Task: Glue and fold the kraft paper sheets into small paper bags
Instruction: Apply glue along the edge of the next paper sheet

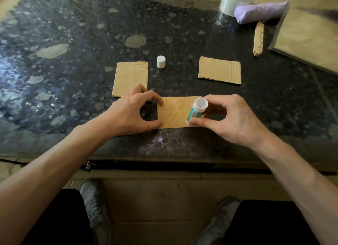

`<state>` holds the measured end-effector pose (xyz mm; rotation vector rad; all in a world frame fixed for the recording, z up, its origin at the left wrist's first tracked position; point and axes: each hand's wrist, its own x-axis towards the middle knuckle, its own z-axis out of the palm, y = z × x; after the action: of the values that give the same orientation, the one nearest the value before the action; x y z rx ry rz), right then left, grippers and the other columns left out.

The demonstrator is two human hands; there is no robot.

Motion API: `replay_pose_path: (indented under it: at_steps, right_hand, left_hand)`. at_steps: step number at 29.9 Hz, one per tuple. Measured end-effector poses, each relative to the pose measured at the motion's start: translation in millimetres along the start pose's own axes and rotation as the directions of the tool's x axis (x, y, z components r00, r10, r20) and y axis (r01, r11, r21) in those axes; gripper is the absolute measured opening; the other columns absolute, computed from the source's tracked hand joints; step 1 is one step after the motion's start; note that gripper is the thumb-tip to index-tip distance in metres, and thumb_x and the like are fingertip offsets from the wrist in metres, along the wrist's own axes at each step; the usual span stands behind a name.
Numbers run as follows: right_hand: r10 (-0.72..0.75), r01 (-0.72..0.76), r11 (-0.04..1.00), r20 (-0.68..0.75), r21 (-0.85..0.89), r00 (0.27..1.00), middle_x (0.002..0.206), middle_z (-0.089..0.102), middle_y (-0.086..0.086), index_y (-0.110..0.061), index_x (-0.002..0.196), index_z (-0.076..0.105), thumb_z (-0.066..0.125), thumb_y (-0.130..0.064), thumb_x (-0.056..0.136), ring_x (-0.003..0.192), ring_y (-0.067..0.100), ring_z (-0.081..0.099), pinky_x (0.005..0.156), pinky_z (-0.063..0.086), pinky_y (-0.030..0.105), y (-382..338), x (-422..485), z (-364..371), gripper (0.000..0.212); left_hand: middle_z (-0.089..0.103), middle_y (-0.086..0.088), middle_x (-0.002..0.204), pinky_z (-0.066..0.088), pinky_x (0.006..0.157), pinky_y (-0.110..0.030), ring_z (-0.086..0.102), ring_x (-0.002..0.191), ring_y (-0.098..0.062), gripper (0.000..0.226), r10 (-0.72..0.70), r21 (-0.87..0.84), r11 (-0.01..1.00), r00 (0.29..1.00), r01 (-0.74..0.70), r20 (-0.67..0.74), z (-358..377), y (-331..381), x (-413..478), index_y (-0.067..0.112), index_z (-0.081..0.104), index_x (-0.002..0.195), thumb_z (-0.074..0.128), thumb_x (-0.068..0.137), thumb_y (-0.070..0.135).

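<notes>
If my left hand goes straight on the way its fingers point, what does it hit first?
Probably the glue stick in your right hand, after the left hand slides across the kraft sheet it holds.

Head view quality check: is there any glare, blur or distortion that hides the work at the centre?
Head view: sharp at centre, where the green-and-white glue stick and brown kraft paper sheet read clearly; glare whitens the dark speckled stone table at its left edge; the grey tape roll at top right is soft; wide-angle bending curves the table's edges.
</notes>
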<state>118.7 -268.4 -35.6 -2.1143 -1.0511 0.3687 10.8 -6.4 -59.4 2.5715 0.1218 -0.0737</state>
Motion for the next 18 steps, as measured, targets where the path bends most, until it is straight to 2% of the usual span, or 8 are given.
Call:
replay_pose_path:
  at_steps: [3,6,12,15,18]
  right_hand:
    - [0.010,-0.010,1.000,0.009,0.028,1.000,0.102,0.073,-0.021,-0.034,0.107,0.073,0.083,-0.038,0.084,0.099,-0.002,0.070,0.088,0.056,0.019,1,-2,-1,0.025]
    - [0.046,-0.043,0.994,-0.021,0.102,0.999,0.098,0.076,-0.014,-0.023,0.102,0.077,0.083,-0.034,0.086,0.096,0.005,0.072,0.085,0.058,0.026,4,-5,-2,0.021]
    - [0.135,-0.046,0.929,-0.221,0.367,0.966,0.105,0.079,-0.004,-0.013,0.111,0.077,0.079,-0.024,0.090,0.102,0.011,0.075,0.091,0.060,0.028,5,-4,-11,0.023]
    - [0.141,-0.029,0.937,-0.302,0.348,0.943,0.106,0.079,-0.001,-0.014,0.113,0.076,0.080,-0.022,0.091,0.103,0.014,0.075,0.092,0.060,0.032,10,-2,-12,0.024]
    - [0.095,-0.010,0.960,-0.292,0.280,0.952,0.106,0.078,-0.002,-0.013,0.114,0.076,0.080,-0.019,0.092,0.100,0.014,0.075,0.091,0.061,0.035,11,0,-8,0.023]
  left_hand:
    - [0.044,0.009,0.121,0.054,0.095,-0.042,0.051,0.111,-0.010,0.056,0.001,-0.002,1.000,1.000,-0.001,0.003,1,-1,0,0.041,0.057,0.123,0.073,0.073,0.061]
    - [0.044,0.009,0.120,0.055,0.094,-0.042,0.052,0.109,-0.011,0.055,0.003,-0.007,1.000,1.000,-0.003,0.003,0,-1,1,0.042,0.059,0.121,0.071,0.071,0.063]
    - [0.044,0.008,0.120,0.054,0.095,-0.040,0.051,0.109,-0.010,0.055,0.002,-0.012,1.000,1.000,-0.002,-0.001,0,0,0,0.041,0.059,0.121,0.073,0.072,0.061]
    - [0.044,0.009,0.119,0.054,0.095,-0.039,0.051,0.108,-0.008,0.054,0.006,-0.015,1.000,1.000,-0.007,-0.017,2,0,0,0.041,0.060,0.120,0.075,0.072,0.059]
    - [0.045,0.010,0.119,0.055,0.091,-0.038,0.051,0.104,-0.007,0.053,0.011,-0.010,1.000,0.999,-0.012,-0.042,3,0,0,0.041,0.060,0.119,0.075,0.071,0.059]
